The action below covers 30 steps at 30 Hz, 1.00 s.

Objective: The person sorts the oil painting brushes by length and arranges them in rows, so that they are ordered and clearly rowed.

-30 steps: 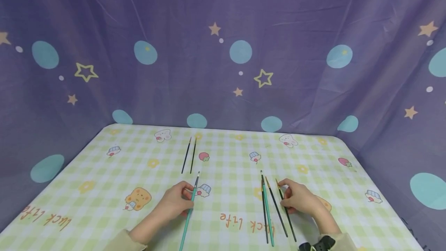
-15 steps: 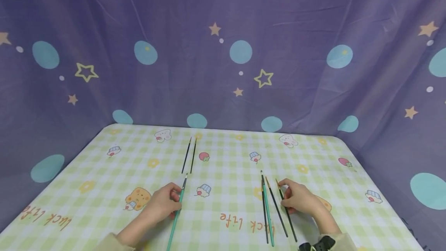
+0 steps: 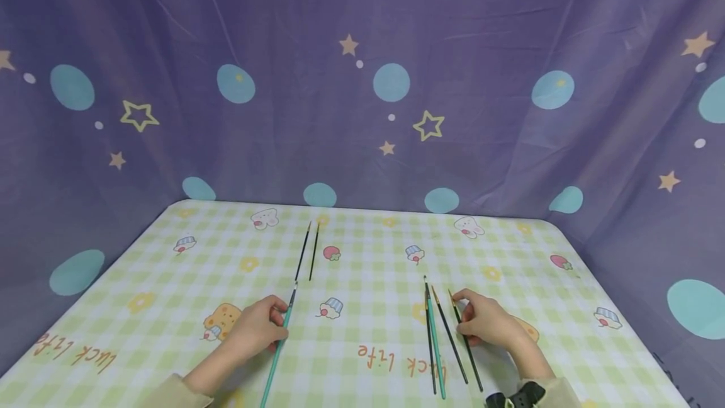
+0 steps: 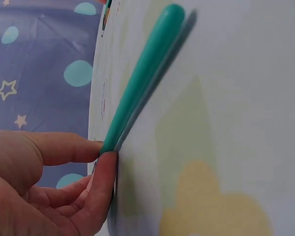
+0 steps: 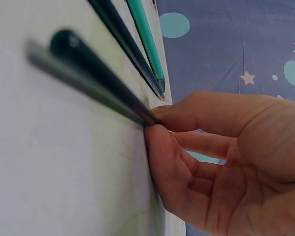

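My left hand pinches a teal paintbrush between thumb and finger, its pale bristles pointing toward the far side. In the left wrist view this brush's rounded handle end lies close over the cloth, its shadow alongside. At the right, my right hand pinches a dark paintbrush near its gold ferrule. That brush's handle slants past my fingertips in the right wrist view. Just left of it lie another dark paintbrush, a second teal paintbrush and a thin dark paintbrush.
Two slim dark paintbrushes lie nearly parallel farther back, left of centre. A green checked tablecloth with printed cartoons covers the table. Behind it hangs a purple curtain with stars and blue spots.
My left hand has moved left with the teal paintbrush, quickly at first and then only slightly. The right hand and the brushes by it have stayed in place.
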Motion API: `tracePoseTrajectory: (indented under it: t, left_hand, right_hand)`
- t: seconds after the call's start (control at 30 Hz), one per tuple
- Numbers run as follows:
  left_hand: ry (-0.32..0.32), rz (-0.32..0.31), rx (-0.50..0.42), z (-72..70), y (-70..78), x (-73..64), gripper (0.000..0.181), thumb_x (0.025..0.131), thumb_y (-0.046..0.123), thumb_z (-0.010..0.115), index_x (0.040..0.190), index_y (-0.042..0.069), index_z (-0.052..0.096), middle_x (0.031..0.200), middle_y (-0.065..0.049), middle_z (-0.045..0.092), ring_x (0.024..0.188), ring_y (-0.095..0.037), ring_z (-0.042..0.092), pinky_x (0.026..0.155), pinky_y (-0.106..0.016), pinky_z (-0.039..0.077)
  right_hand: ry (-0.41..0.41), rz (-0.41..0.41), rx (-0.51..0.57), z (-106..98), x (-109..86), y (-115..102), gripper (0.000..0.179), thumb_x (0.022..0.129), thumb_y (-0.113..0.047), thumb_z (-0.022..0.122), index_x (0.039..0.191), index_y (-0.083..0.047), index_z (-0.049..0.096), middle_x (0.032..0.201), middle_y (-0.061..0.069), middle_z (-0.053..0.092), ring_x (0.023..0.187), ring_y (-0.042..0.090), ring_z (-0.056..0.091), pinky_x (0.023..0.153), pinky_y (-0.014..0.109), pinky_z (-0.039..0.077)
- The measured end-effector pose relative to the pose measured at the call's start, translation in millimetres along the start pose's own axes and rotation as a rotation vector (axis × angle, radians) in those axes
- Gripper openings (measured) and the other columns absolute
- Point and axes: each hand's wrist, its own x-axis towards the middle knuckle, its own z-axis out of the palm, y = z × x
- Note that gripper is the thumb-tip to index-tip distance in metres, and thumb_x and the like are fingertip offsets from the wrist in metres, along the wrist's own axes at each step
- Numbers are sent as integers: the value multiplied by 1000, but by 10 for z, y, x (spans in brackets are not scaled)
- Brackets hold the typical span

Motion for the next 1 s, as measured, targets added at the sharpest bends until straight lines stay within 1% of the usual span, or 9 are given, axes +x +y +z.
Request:
tracePoseTrajectory:
  t: [0.13, 0.37, 0.47, 0.73, 0.83, 1.0]
  left_hand:
    - [13, 5, 34, 12, 5, 6, 34, 68, -3, 65, 101, 0, 56, 72, -5, 50, 47, -15, 51, 45, -27, 47]
    - [36, 40, 116, 25, -6, 15, 35, 68, 1, 67, 101, 1, 56, 71, -2, 50, 45, -12, 51, 45, -25, 44]
    - [39, 46, 131, 32, -10, 23, 36, 68, 2, 67, 102, 1, 56, 71, -2, 50, 45, -11, 51, 45, -25, 44]
    - [41, 63, 142, 23, 4, 37, 35, 68, 5, 68, 101, 1, 56, 71, -1, 51, 45, -11, 51, 45, -25, 43]
    - [51, 78, 123, 7, 28, 40, 33, 68, 4, 68, 99, 1, 57, 70, -2, 52, 45, -12, 51, 45, -25, 43]
    - [61, 104, 103, 0, 91, 46, 30, 71, 4, 67, 100, 2, 58, 69, -2, 53, 45, -12, 51, 45, -25, 43]
  right_hand:
    - [7, 7, -6, 1, 4, -6, 49, 73, 1, 66, 119, -2, 49, 73, 7, 51, 50, 16, 53, 49, 30, 49]
    - [8, 8, -12, -5, 10, -7, 49, 73, 1, 66, 119, -2, 50, 73, 7, 51, 50, 16, 53, 50, 30, 48]
    - [8, 18, -21, -5, 10, -7, 49, 73, 0, 66, 119, -3, 50, 73, 7, 51, 50, 16, 53, 50, 30, 48]
    - [8, 18, -26, -7, 15, -2, 49, 73, 0, 66, 119, -3, 50, 73, 7, 51, 50, 16, 53, 50, 30, 47]
    - [6, 23, -24, -6, 15, 4, 49, 73, 0, 66, 119, -3, 50, 73, 7, 51, 50, 16, 53, 49, 30, 47]
    - [0, 30, -18, -1, 16, 9, 49, 73, 0, 66, 119, -3, 50, 74, 7, 51, 51, 16, 53, 50, 30, 48]
